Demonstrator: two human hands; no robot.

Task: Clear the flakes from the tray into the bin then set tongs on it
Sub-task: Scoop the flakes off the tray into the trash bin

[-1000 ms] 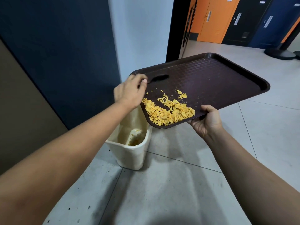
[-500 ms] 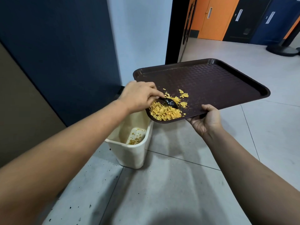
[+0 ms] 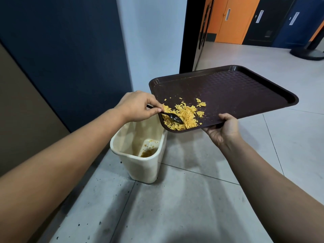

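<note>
The right hand (image 3: 223, 130) grips the near edge of the dark brown tray (image 3: 236, 90), holding it tilted with its low corner over the cream bin (image 3: 140, 162). The left hand (image 3: 138, 106) pinches the handle of a black spoon (image 3: 172, 118), whose bowl lies just right of that hand in the heap of yellow flakes (image 3: 185, 114) at the tray's low corner. Below the left hand, a few flakes lie at the bottom of the bin.

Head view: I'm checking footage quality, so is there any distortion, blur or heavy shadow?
Head view: wide-angle bending curves the dark wall panel edges; flakes, spoon and tray look sharp; soft shadows fall on the floor below the forearms; no strong glare.
</note>
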